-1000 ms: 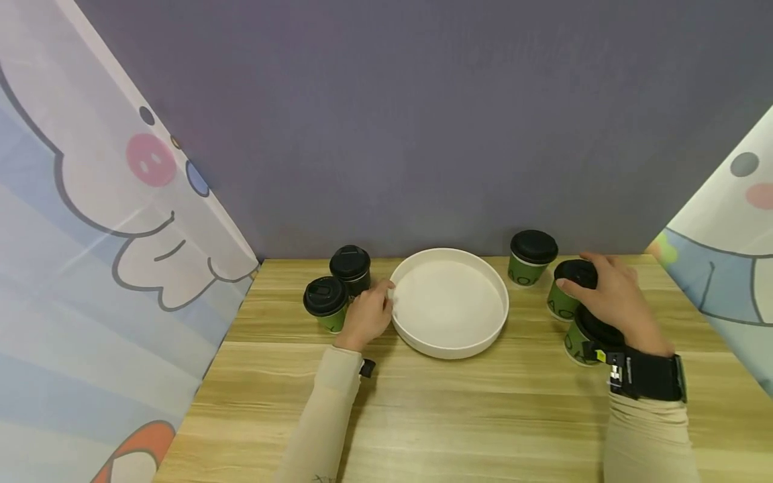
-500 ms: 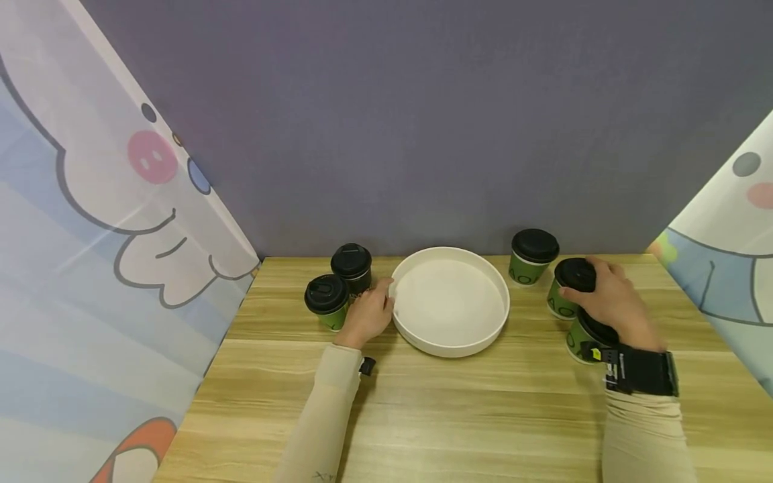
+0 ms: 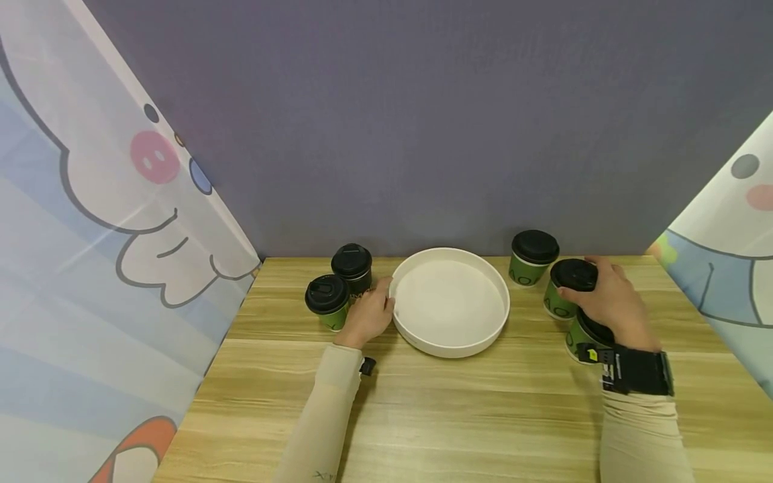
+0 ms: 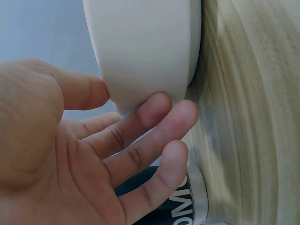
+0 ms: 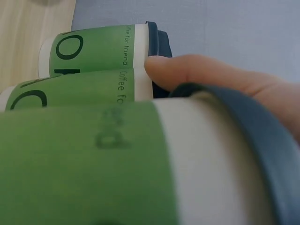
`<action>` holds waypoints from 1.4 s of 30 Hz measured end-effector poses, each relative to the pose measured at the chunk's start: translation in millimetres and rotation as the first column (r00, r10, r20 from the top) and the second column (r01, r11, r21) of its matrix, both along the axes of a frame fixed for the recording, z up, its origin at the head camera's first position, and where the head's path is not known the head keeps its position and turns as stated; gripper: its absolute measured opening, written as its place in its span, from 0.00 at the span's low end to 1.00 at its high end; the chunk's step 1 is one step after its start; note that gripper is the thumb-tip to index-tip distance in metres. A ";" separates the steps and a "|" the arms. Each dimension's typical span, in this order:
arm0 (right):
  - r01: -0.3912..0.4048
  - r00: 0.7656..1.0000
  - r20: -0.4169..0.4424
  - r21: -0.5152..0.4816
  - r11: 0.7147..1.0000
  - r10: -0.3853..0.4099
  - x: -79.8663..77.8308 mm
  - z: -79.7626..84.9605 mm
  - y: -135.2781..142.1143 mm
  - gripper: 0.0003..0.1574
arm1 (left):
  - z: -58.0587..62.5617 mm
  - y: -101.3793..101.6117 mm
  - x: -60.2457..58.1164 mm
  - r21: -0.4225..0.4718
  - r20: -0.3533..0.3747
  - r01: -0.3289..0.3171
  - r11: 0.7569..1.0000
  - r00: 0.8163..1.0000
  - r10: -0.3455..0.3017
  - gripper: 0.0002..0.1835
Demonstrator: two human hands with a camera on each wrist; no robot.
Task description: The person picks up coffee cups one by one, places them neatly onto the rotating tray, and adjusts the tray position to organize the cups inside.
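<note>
My left hand (image 3: 367, 314) is at the left side of a round white tray (image 3: 449, 345), pinching its rim between thumb and fingers. In the left wrist view the thumb (image 4: 86, 92) meets the rim of the tray wall (image 4: 145, 47), and other fingertips lie against the wall. On the right, my right hand (image 3: 616, 302) grips a green paper coffee cup (image 3: 558, 303) by its black lid from above. Another lidded green cup (image 3: 580, 341) stands just in front of it, under the wrist. That nearer cup (image 5: 84, 173) fills much of the right wrist view.
A third green cup (image 3: 527, 270) stands behind the gripped one, near the grey back wall (image 3: 447, 134). Left of the tray are a black-lidded dark cup (image 3: 360, 284) and a green cup (image 3: 331, 318). Everything stands on a wood-grain table (image 3: 459, 416).
My right hand and the cup it grips have shifted slightly to the left. The left hand stays at the tray's rim, and the tray keeps its place.
</note>
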State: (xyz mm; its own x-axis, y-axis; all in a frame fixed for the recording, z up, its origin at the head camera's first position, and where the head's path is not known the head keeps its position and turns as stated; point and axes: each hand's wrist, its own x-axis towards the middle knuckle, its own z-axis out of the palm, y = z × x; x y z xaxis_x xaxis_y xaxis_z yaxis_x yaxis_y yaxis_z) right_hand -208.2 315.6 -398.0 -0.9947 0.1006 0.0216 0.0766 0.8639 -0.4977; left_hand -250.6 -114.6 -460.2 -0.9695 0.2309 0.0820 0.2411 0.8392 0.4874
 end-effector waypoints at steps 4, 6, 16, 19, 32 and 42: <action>0.000 1.000 -0.030 -0.003 1.000 0.000 -0.3 -1.0 -1.5 0.64 | -1.9 -1.2 0.6 0.017 0.012 0.000 1.000 1.000 0.000 0.28; 0.001 0.999 -0.042 -0.002 1.000 -0.001 -0.4 -1.4 -1.6 0.64 | -2.8 -1.8 0.8 0.021 0.016 0.001 1.000 1.000 -0.002 0.28; 0.033 0.992 -0.123 -0.014 0.999 -0.035 4.9 9.5 -5.9 0.63 | -2.5 -2.7 0.6 0.031 0.050 0.020 0.999 0.999 -0.021 0.29; 0.032 0.989 -0.141 -0.025 0.999 -0.035 7.7 14.3 -8.9 0.63 | -0.5 -2.6 0.8 0.028 0.062 0.024 0.999 0.998 -0.025 0.29; 0.032 0.983 -0.181 -0.031 0.999 -0.037 11.8 25.7 -22.5 0.63 | 1.9 -3.0 0.6 0.052 0.097 0.032 0.998 0.995 -0.037 0.29; -0.008 0.973 -0.229 -0.050 0.999 -0.004 13.6 29.6 -40.1 0.61 | 1.6 -3.7 0.6 0.066 0.100 0.042 0.997 0.994 -0.048 0.29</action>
